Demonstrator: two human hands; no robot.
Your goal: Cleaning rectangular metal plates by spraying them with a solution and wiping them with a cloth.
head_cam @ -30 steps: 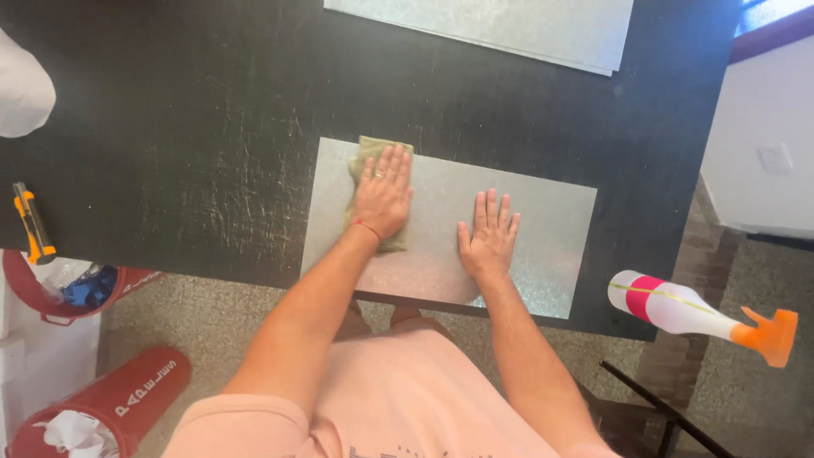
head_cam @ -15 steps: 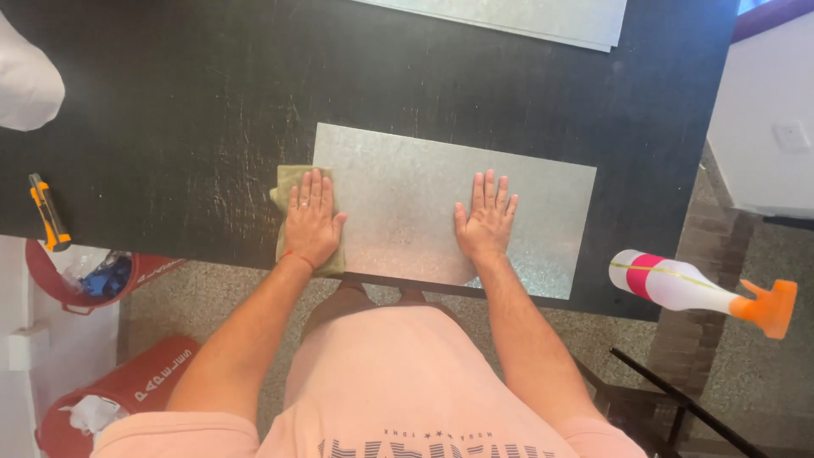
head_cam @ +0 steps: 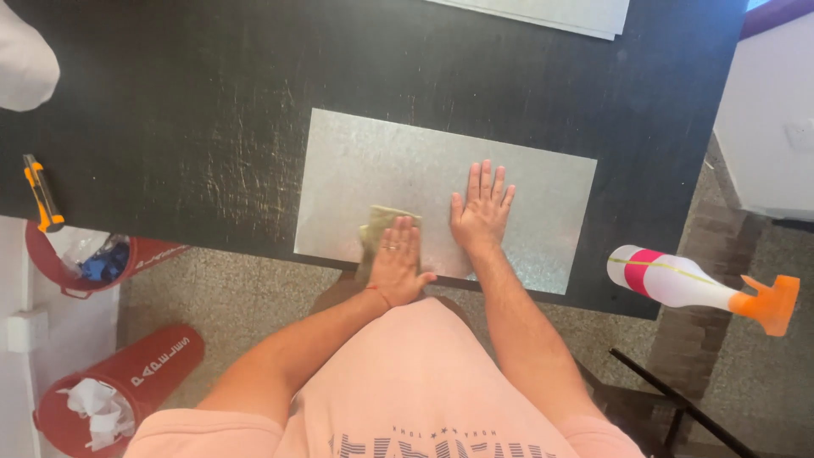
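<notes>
Person is standing at near edge of black table, head cam looking straight down. Left hand is lying flat, palm down, fingers together, pressing on an olive-green cloth; not gripping, just pushing it down w/ open palm. Ring is showing on one finger, thin red band at wrist. Cloth is sitting on the near edge of a grey metal sheet, partly sticking out from under the fingers on the far side, near end overhanging table edge.

Right hand is resting flat on same sheet, fingers spread & open, holding nothing, just right of the cloth. Hands are near each other, not touching.

Sheet is lying flat on table, near-center, slightly skewed, near edge about at table edge.

Other stuff: white spray bottle w/ pink band & orange trigger is lying at table's near right corner, nozzle hanging past the edge. Orange-black utility knife is lying at left edge. Second grey sheet is at far side. Red bins w/ crumpled paper are standing on floor, left.
</notes>
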